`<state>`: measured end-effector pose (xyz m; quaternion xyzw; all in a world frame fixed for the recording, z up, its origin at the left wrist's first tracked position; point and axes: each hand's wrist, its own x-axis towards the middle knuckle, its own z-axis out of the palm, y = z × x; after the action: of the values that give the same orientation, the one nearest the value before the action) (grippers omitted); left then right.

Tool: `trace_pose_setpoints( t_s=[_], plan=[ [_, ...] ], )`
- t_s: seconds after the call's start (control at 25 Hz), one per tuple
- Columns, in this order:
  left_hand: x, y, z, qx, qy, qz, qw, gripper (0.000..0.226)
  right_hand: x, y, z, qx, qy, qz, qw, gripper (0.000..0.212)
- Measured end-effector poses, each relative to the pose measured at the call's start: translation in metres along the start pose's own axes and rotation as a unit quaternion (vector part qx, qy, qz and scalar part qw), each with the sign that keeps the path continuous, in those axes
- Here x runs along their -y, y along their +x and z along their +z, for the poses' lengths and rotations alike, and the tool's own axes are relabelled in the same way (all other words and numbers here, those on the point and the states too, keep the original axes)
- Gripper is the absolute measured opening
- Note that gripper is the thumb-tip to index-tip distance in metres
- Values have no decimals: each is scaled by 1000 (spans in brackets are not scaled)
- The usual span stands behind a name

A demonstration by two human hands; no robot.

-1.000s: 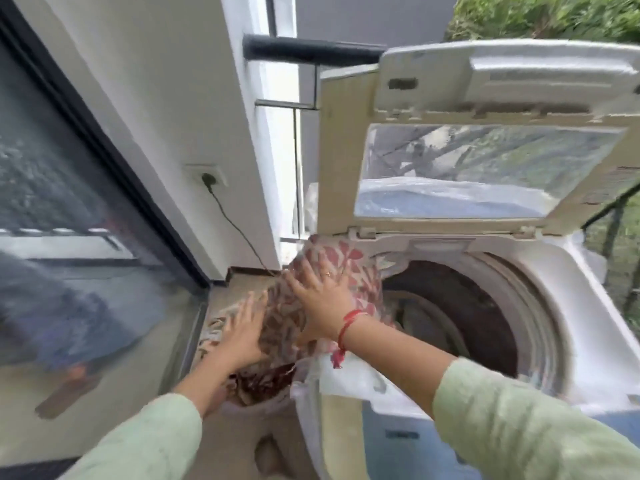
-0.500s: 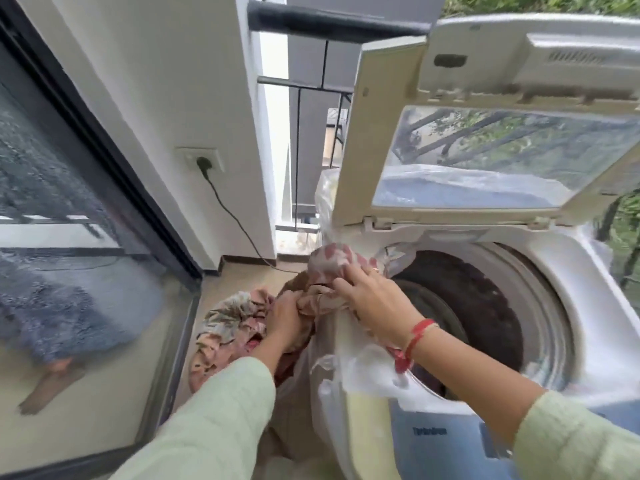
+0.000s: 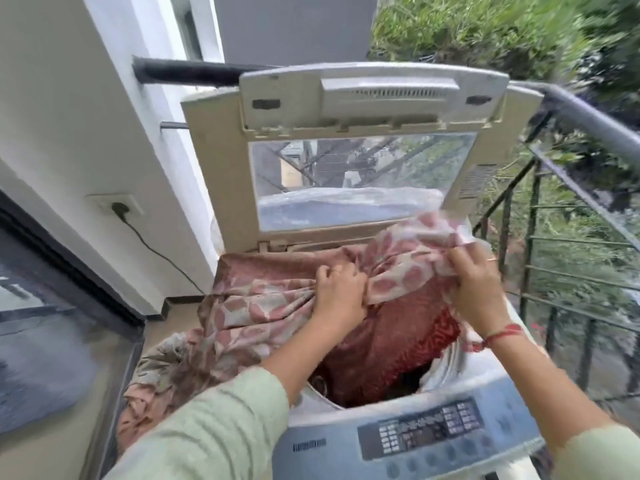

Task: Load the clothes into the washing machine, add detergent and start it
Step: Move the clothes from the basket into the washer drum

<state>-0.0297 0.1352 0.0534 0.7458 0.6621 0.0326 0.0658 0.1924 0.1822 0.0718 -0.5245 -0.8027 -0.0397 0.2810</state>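
A top-loading washing machine [image 3: 349, 441] stands in front of me with its lid [image 3: 346, 112] raised upright. A large red and cream patterned cloth [image 3: 256, 313] is spread over the drum opening, and part of it trails down the machine's left side to the floor. My left hand [image 3: 341, 292] grips a bunched fold of the cloth over the middle of the drum. My right hand [image 3: 476, 282] pinches another fold near the drum's far right rim. A darker red patterned fabric [image 3: 398, 344] lies in the drum below. No detergent is in view.
The control panel [image 3: 426, 429] runs along the near edge. A white wall with a socket and plugged cable [image 3: 119, 206] is on the left, above a glass sliding door [image 3: 45, 341]. A metal balcony railing [image 3: 571, 258] stands close on the right, with greenery beyond.
The cloth has been pulled from the left side of the machine up and over the drum. Both hands moved right with it, and my view has swung to face the machine squarely.
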Motion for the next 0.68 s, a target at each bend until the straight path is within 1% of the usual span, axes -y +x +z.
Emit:
trace_pose_setpoints(
  t_s=[0.04,0.08,0.12,0.16,0.2,0.24,0.28,0.32,0.36,0.4,0.44,0.48,0.52,0.56,0.6,0.64,0.68],
  plan=[
    [8,-1,16,133,23,-28,991,56,-2,-8,23,140,-17,-43,989,37],
    [17,-7,27,222,25,-32,974,68,1,-17,44,317,-37,-62,946,37],
    [28,-17,31,262,19,-20,965,75,13,-23,57,469,-57,-49,880,37],
    [42,-30,30,248,2,-2,969,75,26,-30,71,559,-70,-13,826,37],
    [57,-46,24,186,-33,8,982,72,42,-33,81,595,-67,21,800,36],
    [78,-64,14,88,-75,-1,993,67,60,-31,88,573,-47,9,818,35],
    [101,-83,4,-28,-121,-27,992,63,83,-26,95,496,-22,-20,868,34],
    [128,-106,-1,-135,-167,-61,975,60,109,-22,100,422,25,-46,905,33],
    [160,-129,-1,-212,-188,-93,955,61,141,-16,105,362,85,-74,925,37],
    [196,-147,10,-228,-181,-116,950,67,176,-8,106,331,126,-104,930,51],
    [230,-161,27,-172,-174,-140,960,81,215,-2,108,348,128,-130,920,71],
    [262,-171,54,-50,-178,-164,969,104,254,0,112,385,86,-153,906,89],
    [282,-176,79,95,-177,-171,965,126,286,2,119,424,12,-168,890,101],
    [295,-179,103,201,-175,-164,950,138,308,1,136,459,-61,-171,870,104],
    [298,-179,126,250,-177,-153,939,141,323,1,147,477,-120,-151,857,100],
    [294,-176,143,263,-196,-156,932,141,331,-1,156,485,-164,-128,850,90],
    [288,-171,155,246,-235,-180,923,140,336,-4,162,465,-190,-132,855,75]
  ],
)
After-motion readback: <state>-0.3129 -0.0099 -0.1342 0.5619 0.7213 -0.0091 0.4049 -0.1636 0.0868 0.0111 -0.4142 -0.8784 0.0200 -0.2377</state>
